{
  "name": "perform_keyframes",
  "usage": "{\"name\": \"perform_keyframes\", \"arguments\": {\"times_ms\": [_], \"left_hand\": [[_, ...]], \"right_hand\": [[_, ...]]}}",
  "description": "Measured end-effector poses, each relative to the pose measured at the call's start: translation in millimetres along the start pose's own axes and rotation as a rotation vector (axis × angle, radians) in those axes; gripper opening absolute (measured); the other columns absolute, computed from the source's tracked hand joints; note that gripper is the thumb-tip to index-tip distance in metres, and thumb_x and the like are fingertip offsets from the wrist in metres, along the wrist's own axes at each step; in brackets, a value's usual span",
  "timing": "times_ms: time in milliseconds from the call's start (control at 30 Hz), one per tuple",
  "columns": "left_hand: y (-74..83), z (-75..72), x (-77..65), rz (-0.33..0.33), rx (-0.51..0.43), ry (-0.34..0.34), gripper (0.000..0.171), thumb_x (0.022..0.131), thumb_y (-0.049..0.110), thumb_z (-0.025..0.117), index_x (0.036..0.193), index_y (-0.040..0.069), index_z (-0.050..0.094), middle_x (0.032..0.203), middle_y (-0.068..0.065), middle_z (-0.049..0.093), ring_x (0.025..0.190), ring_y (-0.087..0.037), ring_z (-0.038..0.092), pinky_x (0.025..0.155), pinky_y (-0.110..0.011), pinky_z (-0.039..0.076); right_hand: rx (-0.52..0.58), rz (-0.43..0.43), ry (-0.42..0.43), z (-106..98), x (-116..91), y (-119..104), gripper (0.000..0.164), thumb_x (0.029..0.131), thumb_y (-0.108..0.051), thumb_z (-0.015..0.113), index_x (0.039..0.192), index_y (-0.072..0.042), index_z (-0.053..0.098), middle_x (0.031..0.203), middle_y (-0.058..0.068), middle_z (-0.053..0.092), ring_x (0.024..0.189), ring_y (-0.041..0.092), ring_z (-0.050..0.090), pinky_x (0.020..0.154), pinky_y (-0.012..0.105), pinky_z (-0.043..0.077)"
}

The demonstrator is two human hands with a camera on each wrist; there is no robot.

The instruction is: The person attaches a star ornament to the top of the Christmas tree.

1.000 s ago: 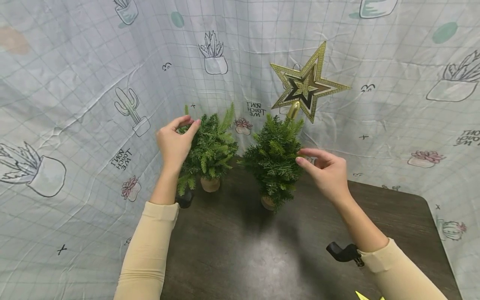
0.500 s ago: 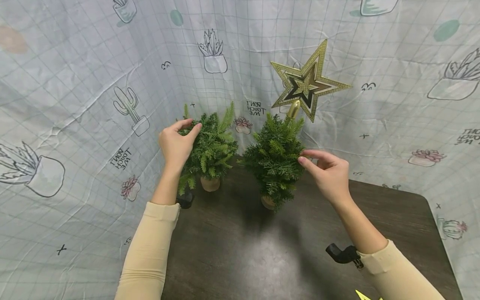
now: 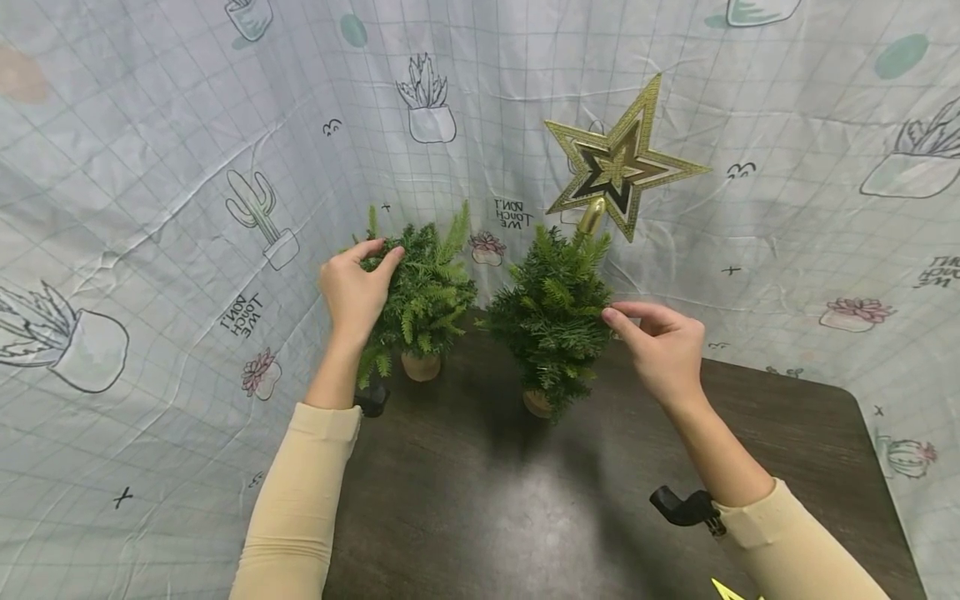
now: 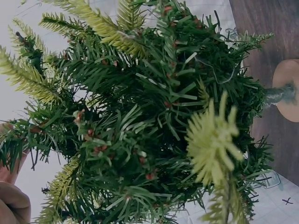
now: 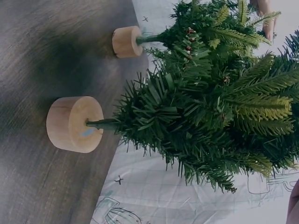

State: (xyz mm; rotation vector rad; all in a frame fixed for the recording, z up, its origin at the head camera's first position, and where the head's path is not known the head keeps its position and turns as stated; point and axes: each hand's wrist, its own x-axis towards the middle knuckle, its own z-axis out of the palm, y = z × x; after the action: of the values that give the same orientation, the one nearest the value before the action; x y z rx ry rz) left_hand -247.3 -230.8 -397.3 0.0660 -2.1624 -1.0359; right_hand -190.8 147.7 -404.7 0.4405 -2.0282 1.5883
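Two small artificial trees are stood towards the far edge of the worktop (image 3: 480, 492), left of its far right corner, and both are flanked by the hands. The left tree (image 3: 427, 292) lies just to the right of the left hand (image 3: 351, 287), which is the nearer one to it; the right tree (image 3: 551, 321) lies just to the left of the right hand (image 3: 666, 348). Its outer foliage is pinched between the right thumb and forefinger, about midway up. A sprig at the upper left of the left tree seems to be pinched by the left fingers, though the contact is partly hidden by needles. Both long axes are roughly upright, with crowns pointed up and wooden bases (image 5: 77, 123) set on the worktop. The right tree is topped by a gold star (image 3: 617, 169), tilted to the right.
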Motion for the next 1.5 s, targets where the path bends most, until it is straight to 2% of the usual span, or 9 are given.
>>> {"name": "perform_keyframes", "arguments": {"times_ms": [133, 333, 533, 967, 1133, 1200, 1333, 1400, 1500], "left_hand": [[0.2, 1.3, -0.3, 0.018, -0.009, 0.011, 0.029, 0.09, 0.025, 0.085, 0.109, 0.004, 0.082, 0.102, -0.011, 0.079, 0.037, 0.0, 0.021, 0.044, -0.024, 0.023], [1.4, 2.5, -1.9, 0.042, -0.006, 0.017, 0.03, 0.089, 0.025, 0.086, 0.108, 0.002, 0.081, 0.101, -0.013, 0.078, 0.037, 0.0, 0.02, 0.041, -0.023, 0.02], [1.3, 2.4, -2.9, 0.055, -0.003, 0.026, 0.03, 0.09, 0.027, 0.085, 0.107, 0.003, 0.082, 0.1, -0.012, 0.079, 0.037, 0.001, 0.021, 0.042, -0.023, 0.021], [1.2, 3.4, -2.4, 0.042, -0.022, 0.011, 0.03, 0.091, 0.027, 0.084, 0.108, 0.003, 0.082, 0.1, -0.013, 0.079, 0.037, -0.001, 0.02, 0.041, -0.023, 0.02], [1.5, 2.8, -2.5, 0.03, -0.028, 0.014, 0.03, 0.09, 0.026, 0.085, 0.107, 0.002, 0.082, 0.1, -0.013, 0.079, 0.038, -0.001, 0.023, 0.043, -0.023, 0.022], [1.7, 2.4, -2.6, 0.028, -0.025, 0.015, 0.03, 0.09, 0.027, 0.085, 0.107, 0.002, 0.082, 0.1, -0.013, 0.079, 0.039, -0.003, 0.027, 0.044, -0.024, 0.024], [1.9, 1.4, -2.8, 0.015, -0.031, 0.013, 0.032, 0.09, 0.029, 0.085, 0.108, 0.002, 0.081, 0.101, -0.013, 0.079, 0.046, -0.013, 0.047, 0.051, -0.025, 0.032], [1.6, 1.0, -2.7, 0.008, -0.039, 0.013, 0.033, 0.09, 0.029, 0.085, 0.108, 0.001, 0.081, 0.101, -0.014, 0.078, 0.056, -0.019, 0.059, 0.058, -0.025, 0.037], [1.1, 0.8, -2.6, 0.005, -0.042, 0.013, 0.033, 0.09, 0.029, 0.085, 0.108, 0.001, 0.081, 0.101, -0.015, 0.078, 0.061, -0.023, 0.064, 0.063, -0.027, 0.04]], "right_hand": [[0.005, 0.001, 0.015, -1, 3, 2, 0.008, 0.087, 0.01, 0.078, 0.094, 0.012, 0.078, 0.049, 0.007, 0.053, 0.042, 0.008, 0.031, 0.045, 0.022, 0.028], [0.058, 0.0, 0.022, -4, 7, 22, 0.008, 0.085, 0.011, 0.079, 0.094, 0.012, 0.078, 0.059, 0.018, 0.064, 0.041, 0.009, 0.035, 0.046, 0.02, 0.033], [0.058, 0.004, 0.014, -6, 6, 28, 0.009, 0.085, 0.006, 0.083, 0.094, 0.007, 0.08, 0.071, 0.008, 0.074, 0.041, 0.01, 0.031, 0.045, 0.023, 0.027], [0.024, 0.052, -0.047, -8, 7, -3, 0.015, 0.088, 0.006, 0.08, 0.101, 0.012, 0.076, 0.054, 0.008, 0.057, 0.044, 0.008, 0.032, 0.048, 0.023, 0.03], [0.033, 0.065, -0.073, -14, 7, 4, 0.019, 0.087, 0.009, 0.079, 0.105, 0.012, 0.076, 0.057, 0.004, 0.059, 0.044, 0.008, 0.032, 0.048, 0.022, 0.031], [0.032, 0.065, -0.079, -17, 7, 14, 0.021, 0.087, 0.01, 0.079, 0.107, 0.012, 0.075, 0.058, 0.004, 0.061, 0.045, 0.008, 0.032, 0.048, 0.022, 0.032], [0.026, 0.061, -0.098, -23, 8, 31, 0.027, 0.085, 0.011, 0.08, 0.112, 0.011, 0.074, 0.05, -0.002, 0.047, 0.044, 0.007, 0.031, 0.046, 0.024, 0.029], [0.032, 0.071, -0.115, -25, 7, 34, 0.03, 0.086, 0.009, 0.08, 0.115, 0.009, 0.074, 0.055, -0.005, 0.052, 0.043, 0.007, 0.03, 0.044, 0.025, 0.027], [0.031, 0.109, -0.152, -29, 6, 35, 0.032, 0.088, 0.003, 0.081, 0.12, 0.006, 0.074, 0.078, -0.008, 0.069, 0.042, 0.007, 0.03, 0.041, 0.028, 0.025]]}}
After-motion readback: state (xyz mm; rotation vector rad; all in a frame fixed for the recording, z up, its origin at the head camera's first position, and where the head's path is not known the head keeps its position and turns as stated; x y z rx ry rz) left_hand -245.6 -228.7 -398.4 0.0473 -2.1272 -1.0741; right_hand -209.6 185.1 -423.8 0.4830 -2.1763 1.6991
